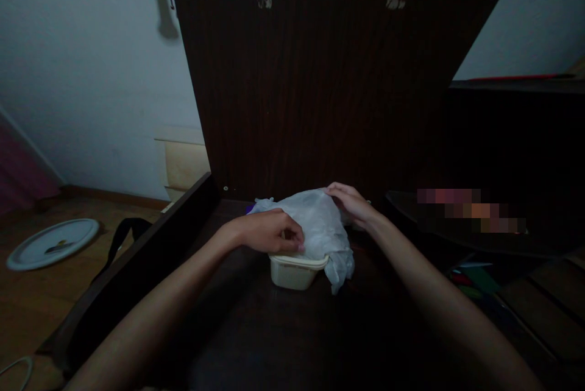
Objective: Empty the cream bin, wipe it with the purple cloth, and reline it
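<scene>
A thin white plastic bag point(311, 220) is draped over a small cream-coloured basket point(295, 275) with a rounded rim. The basket stands on the dark wooden surface point(256, 330), and its front wall shows below the bag. My left hand point(272, 231) is curled at the bag's left front, thumb and forefinger together on the plastic just above the rim. At the bag's upper right edge, my right hand point(350, 201) has its fingertips closed on the plastic. Part of the bag hangs over the basket's right side. Whatever lies beneath the bag is hidden.
A tall dark wooden panel point(315, 86) rises right behind the bag. A raised dark edge point(150, 257) runs along the left. On the floor at left lies a white round lid-like object point(55, 243). Dim shelves with a blurred-out patch point(470, 211) are at right.
</scene>
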`<state>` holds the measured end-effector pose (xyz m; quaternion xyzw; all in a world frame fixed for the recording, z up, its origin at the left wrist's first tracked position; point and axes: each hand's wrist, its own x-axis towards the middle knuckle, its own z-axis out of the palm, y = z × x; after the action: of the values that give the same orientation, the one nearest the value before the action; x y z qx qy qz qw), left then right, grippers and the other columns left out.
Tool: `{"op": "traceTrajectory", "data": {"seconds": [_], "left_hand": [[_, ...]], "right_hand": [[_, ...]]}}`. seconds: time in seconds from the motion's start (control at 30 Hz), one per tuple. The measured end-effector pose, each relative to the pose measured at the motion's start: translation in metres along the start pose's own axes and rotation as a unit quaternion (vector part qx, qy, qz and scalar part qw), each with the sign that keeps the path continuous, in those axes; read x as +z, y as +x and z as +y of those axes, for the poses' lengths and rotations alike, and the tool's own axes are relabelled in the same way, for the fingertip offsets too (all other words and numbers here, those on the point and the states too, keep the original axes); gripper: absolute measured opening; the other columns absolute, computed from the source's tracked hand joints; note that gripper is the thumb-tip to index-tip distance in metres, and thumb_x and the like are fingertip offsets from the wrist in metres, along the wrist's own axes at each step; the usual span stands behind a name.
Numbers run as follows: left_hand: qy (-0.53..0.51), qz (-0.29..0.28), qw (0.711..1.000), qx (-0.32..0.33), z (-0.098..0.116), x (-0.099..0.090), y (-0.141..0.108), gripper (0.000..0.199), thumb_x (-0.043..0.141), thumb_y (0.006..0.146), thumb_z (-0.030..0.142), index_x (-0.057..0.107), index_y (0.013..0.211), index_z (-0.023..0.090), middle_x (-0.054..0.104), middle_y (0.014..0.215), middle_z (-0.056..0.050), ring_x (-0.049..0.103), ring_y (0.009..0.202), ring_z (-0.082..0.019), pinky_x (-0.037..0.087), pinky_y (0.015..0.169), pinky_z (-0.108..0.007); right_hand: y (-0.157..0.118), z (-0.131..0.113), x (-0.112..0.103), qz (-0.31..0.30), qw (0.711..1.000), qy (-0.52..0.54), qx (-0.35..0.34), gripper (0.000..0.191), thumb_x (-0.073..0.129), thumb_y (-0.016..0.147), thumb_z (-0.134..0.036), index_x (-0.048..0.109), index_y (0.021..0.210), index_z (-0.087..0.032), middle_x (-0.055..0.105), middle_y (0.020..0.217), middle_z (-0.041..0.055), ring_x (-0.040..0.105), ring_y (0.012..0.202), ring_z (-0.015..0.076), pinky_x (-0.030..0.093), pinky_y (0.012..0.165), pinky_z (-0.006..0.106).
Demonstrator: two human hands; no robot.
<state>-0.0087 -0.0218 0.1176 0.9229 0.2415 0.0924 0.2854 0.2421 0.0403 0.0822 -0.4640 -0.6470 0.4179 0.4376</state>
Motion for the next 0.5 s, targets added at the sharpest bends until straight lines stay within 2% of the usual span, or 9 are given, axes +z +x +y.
{"op": "traceTrajectory", "data": {"seconds": [0.07,0.13,0.17,0.23,0.3,0.33,0.4,0.43,0.5], "left_hand": [[0.018,-0.014,1.0,0.007,0.001,0.0,0.005,0.013,0.065,0.092,0.019,0.077,0.09,0.015,0.076,0.078,-0.002,0.067,0.069,-0.014,0.044,0.065,-0.022],[0.041,0.019,0.999,0.001,0.002,-0.002,0.007,0.013,0.066,0.09,0.019,0.073,0.08,0.015,0.071,0.07,-0.001,0.063,0.065,-0.013,0.043,0.062,-0.023],[0.057,0.067,0.996,-0.008,0.002,-0.004,0.006,0.012,0.067,0.089,0.02,0.07,0.078,0.015,0.068,0.069,0.0,0.061,0.064,-0.013,0.043,0.062,-0.023],[0.094,0.21,0.973,-0.018,0.004,-0.01,0.003,0.01,0.073,0.083,0.025,0.067,0.085,0.017,0.067,0.079,-0.001,0.061,0.071,-0.017,0.047,0.067,-0.027],[0.125,0.333,0.935,0.005,0.007,-0.017,-0.004,0.036,0.078,0.076,0.028,0.065,0.109,0.018,0.068,0.107,-0.008,0.064,0.096,-0.025,0.053,0.084,-0.035],[0.131,0.351,0.927,0.029,0.01,-0.02,-0.008,0.052,0.079,0.075,0.028,0.061,0.123,0.02,0.065,0.123,-0.012,0.062,0.112,-0.029,0.053,0.095,-0.041],[0.127,0.311,0.939,0.078,0.015,-0.024,-0.016,0.064,0.076,0.078,0.024,0.054,0.139,0.025,0.055,0.147,-0.013,0.051,0.137,-0.033,0.044,0.114,-0.05],[0.123,0.276,0.948,0.098,0.018,-0.024,-0.02,0.058,0.075,0.081,0.023,0.058,0.136,0.027,0.055,0.149,-0.011,0.048,0.142,-0.033,0.041,0.117,-0.051],[0.116,0.213,0.962,0.126,0.023,-0.022,-0.029,0.031,0.07,0.085,0.02,0.07,0.115,0.027,0.067,0.136,-0.007,0.054,0.138,-0.031,0.039,0.119,-0.05]], "right_hand": [[0.001,-0.015,-0.002,0.018,1.0,0.013,-0.018,0.032,0.068,0.075,-0.053,0.056,0.073,-0.023,0.054,0.065,-0.0044,0.049,0.058,0.0126,0.039,0.051,0.023],[-0.003,-0.034,-0.004,0.018,0.999,0.01,-0.043,0.032,0.07,0.077,-0.052,0.057,0.076,-0.023,0.054,0.065,-0.0047,0.047,0.056,0.0121,0.036,0.049,0.022],[-0.008,-0.045,-0.004,0.011,0.998,0.005,-0.059,0.031,0.071,0.078,-0.051,0.058,0.076,-0.023,0.053,0.064,-0.0051,0.046,0.055,0.0119,0.035,0.048,0.022],[-0.022,-0.069,-0.002,-0.056,0.989,-0.055,-0.127,0.029,0.068,0.086,-0.048,0.059,0.078,-0.023,0.051,0.062,-0.006,0.044,0.052,0.0112,0.034,0.047,0.022],[-0.038,-0.091,0.003,-0.134,0.965,-0.117,-0.194,0.024,0.064,0.093,-0.043,0.062,0.083,-0.021,0.055,0.065,-0.0052,0.047,0.054,0.0108,0.036,0.049,0.022],[-0.047,-0.1,0.006,-0.168,0.947,-0.155,-0.227,0.021,0.063,0.095,-0.04,0.064,0.086,-0.02,0.061,0.071,-0.0034,0.052,0.058,0.0112,0.039,0.053,0.022],[-0.062,-0.114,0.014,-0.231,0.903,-0.237,-0.274,0.016,0.06,0.099,-0.033,0.07,0.097,-0.02,0.069,0.079,-0.0018,0.059,0.066,0.0126,0.044,0.062,0.024],[-0.069,-0.118,0.018,-0.264,0.881,-0.261,-0.292,0.015,0.06,0.1,-0.03,0.071,0.098,-0.021,0.071,0.083,-0.0012,0.063,0.071,0.0137,0.047,0.067,0.025],[-0.079,-0.121,0.025,-0.326,0.852,-0.264,-0.314,0.013,0.06,0.1,-0.026,0.073,0.1,-0.022,0.075,0.093,-0.0001,0.068,0.083,0.0156,0.05,0.079,0.027]]}}
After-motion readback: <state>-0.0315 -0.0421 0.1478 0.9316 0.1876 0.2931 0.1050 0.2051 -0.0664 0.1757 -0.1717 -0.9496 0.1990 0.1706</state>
